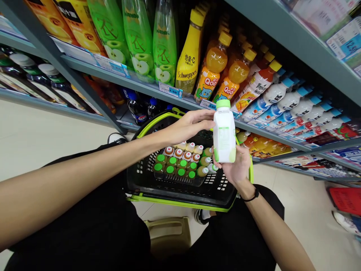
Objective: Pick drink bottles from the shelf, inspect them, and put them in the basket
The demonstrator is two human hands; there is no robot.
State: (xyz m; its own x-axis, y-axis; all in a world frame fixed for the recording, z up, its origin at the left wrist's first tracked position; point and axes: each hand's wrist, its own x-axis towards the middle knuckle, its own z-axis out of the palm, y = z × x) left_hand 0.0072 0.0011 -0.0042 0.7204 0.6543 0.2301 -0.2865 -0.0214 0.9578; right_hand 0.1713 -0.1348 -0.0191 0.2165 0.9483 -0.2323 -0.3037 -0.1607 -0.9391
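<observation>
Bare forearms come nearest to the camera, ending in two hands around one white plastic bottle with a green cap. Right hand grips its lower part; left hand has fingers almost straight, with tips at the bottle's upper edge, and whether they press it I cannot tell. The bottle is held upright above the black shopping basket, not resting in it.

From this bottle, at eight o'clock, the basket already carries rows of small bottles, capped green, white and orange, so I judge it partly filled; how much is left cannot be told. At ten o'clock stand Mirinda bottles, at eleven a Schweppes bottle, close to twelve Qoo bottles, and at two blue-capped white bottles, all on a well-stocked shelf.
</observation>
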